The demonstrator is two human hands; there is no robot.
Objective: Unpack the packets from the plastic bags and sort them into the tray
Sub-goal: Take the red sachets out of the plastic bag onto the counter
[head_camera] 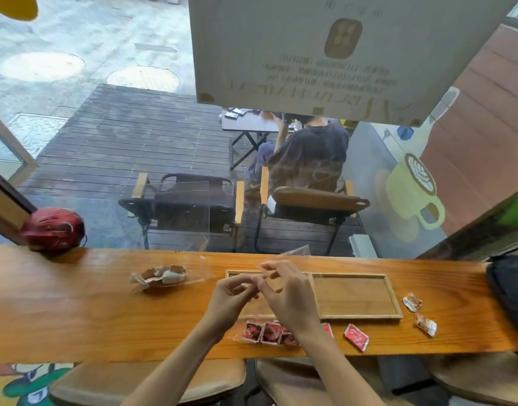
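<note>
Two hands pinch a clear, thin plastic bag point(292, 253) above the shallow rectangular wooden tray point(357, 297).

The left hand point(231, 294) and right hand point(290, 294) each hold a pinching grip on the bag's film over the tray's left end. It looks light, limp and slippery, best taken near its mouth; its orientation is unclear. Small red foil packets point(266, 332) lie flat on the orange wooden tabletop point(76, 303) just before the tray, whose long axis runs left-right.

Both hands, left point(231, 291) and right point(287, 291), pinch a clear bag point(292, 253) above the tray point(357, 294) on the counter point(76, 303). Red packets point(269, 332) lie at the near edge; a helmet point(54, 228) sits at the far-left edge.
</note>
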